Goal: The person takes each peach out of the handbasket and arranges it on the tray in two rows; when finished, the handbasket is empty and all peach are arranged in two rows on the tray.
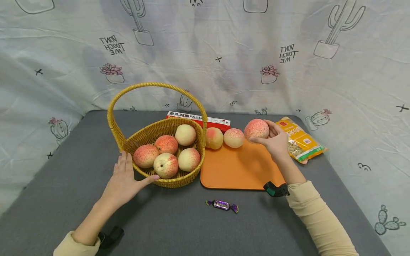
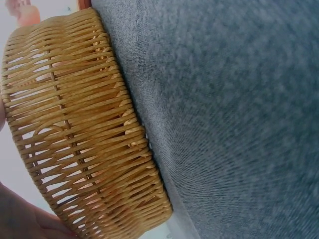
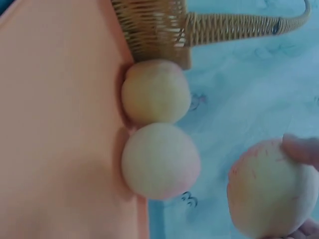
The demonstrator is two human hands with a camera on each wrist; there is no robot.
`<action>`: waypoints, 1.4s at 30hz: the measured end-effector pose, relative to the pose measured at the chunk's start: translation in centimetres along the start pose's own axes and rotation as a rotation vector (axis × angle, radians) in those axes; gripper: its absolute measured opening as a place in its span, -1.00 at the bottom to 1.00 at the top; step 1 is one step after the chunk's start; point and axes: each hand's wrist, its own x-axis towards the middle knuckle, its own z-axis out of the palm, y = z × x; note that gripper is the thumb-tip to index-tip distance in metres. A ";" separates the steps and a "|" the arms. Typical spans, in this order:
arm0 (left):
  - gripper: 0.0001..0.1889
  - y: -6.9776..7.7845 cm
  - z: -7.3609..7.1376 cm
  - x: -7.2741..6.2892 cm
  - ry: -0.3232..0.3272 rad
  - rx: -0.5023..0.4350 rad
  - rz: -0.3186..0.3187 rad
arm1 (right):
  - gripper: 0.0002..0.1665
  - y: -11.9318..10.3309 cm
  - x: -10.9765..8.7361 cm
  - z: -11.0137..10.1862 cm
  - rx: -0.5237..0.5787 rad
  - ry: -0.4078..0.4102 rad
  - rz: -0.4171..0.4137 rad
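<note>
My right hand [image 1: 276, 140] grips a pink-speckled peach [image 1: 257, 128] between thumb and fingers, raised over the back of the orange tray [image 1: 237, 174]. Two more peaches, a yellowish one [image 1: 214, 138] and a pinker one [image 1: 234, 138], sit side by side at the tray's back edge; the right wrist view shows the held peach [image 3: 271, 189] apart from them. On the left, a yellow wicker basket [image 1: 179, 182] with a tall arched handle holds several peaches [image 1: 165, 165]. My left hand [image 1: 123, 183] rests on its near left rim, fingers straight and thumb spread along the front.
A purple-wrapped candy [image 1: 222, 205] lies on the grey table in front of the tray. Behind the basket and tray is a red and white pasta box [image 1: 221, 123]. An orange-yellow food bag [image 1: 301, 138] lies right of the tray. A patterned cloth [image 1: 205, 53] hangs behind the table.
</note>
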 end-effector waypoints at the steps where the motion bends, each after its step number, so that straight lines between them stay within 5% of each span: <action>1: 0.32 0.0 0.0 0.0 0.000 0.000 0.000 | -0.08 0.2 0.2 -0.1 0.005 0.017 0.027; 6: 0.32 0.0 -0.1 0.0 0.004 -0.001 0.004 | -0.07 0.8 0.9 -0.4 -0.002 0.095 0.125; 17: 0.31 -0.1 -0.1 0.0 0.004 -0.009 0.009 | -0.15 2.9 2.4 -0.6 -0.105 0.131 0.223; 31: 0.31 -0.1 0.0 0.0 0.001 -0.006 0.010 | -0.07 6.1 3.4 -0.5 -0.304 0.015 0.152; 37: 0.32 0.0 0.0 0.1 0.000 -0.011 0.008 | 0.01 5.6 3.2 -1.7 -0.495 -0.164 0.082; 42: 0.32 0.0 0.0 0.1 -0.003 -0.010 0.007 | 0.07 5.4 3.3 -3.2 -0.541 -0.330 0.054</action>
